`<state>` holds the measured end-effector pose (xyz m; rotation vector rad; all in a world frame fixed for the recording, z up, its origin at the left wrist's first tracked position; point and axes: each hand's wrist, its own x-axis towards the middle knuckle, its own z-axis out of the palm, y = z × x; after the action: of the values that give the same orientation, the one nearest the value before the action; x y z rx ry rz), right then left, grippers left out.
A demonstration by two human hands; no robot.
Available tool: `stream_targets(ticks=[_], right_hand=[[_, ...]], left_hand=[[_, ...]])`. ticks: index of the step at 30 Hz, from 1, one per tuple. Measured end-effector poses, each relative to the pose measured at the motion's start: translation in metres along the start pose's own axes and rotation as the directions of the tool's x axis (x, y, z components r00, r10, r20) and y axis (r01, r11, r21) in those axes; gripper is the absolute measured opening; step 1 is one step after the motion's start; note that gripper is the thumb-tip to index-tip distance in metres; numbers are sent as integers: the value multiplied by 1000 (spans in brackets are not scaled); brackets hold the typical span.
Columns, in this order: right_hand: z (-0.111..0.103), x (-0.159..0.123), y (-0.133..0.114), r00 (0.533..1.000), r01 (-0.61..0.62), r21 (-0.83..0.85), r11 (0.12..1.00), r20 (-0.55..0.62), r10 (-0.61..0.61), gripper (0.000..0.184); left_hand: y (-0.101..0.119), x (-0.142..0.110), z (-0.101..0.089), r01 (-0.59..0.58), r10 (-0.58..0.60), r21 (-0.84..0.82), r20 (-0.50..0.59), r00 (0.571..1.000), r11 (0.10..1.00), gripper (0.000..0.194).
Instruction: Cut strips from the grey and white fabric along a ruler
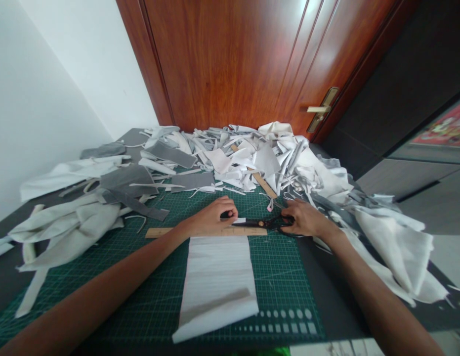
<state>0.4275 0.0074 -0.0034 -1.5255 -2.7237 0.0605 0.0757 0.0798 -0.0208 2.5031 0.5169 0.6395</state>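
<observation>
A white strip of fabric (217, 282) lies lengthwise on the green cutting mat (289, 277). Across its far end rests a wooden ruler (166, 232). My left hand (215, 216) is curled, fingers pressed down on the ruler and the fabric's top edge. Black scissors (259, 223) lie along the ruler's right part, blades pointing left. My right hand (306, 218) is closed round the scissors' handles.
Heaps of white and grey fabric scraps (252, 158) cover the back and both sides of the dark table. A second wooden ruler (265, 185) pokes out of the pile. A brown door with a brass handle (320, 110) stands behind.
</observation>
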Motion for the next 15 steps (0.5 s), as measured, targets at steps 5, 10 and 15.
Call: stream_targets(ticks=[5, 10, 15], right_hand=[[-3, 0, 1, 1000, 8, 9, 1000, 6, -8, 28], [-5, 1, 0, 1000, 21, 13, 1000, -2, -21, 27], [-6, 1, -2, 1000, 9, -6, 1000, 1, -9, 28]], left_hand=[[-1, 0, 0, -14, 14, -8, 1, 1000, 1000, 27], [-3, 0, 1, -28, 28, -8, 7, 1000, 1000, 29], [-4, 0, 2, -16, 16, -11, -1, 1000, 1000, 29]])
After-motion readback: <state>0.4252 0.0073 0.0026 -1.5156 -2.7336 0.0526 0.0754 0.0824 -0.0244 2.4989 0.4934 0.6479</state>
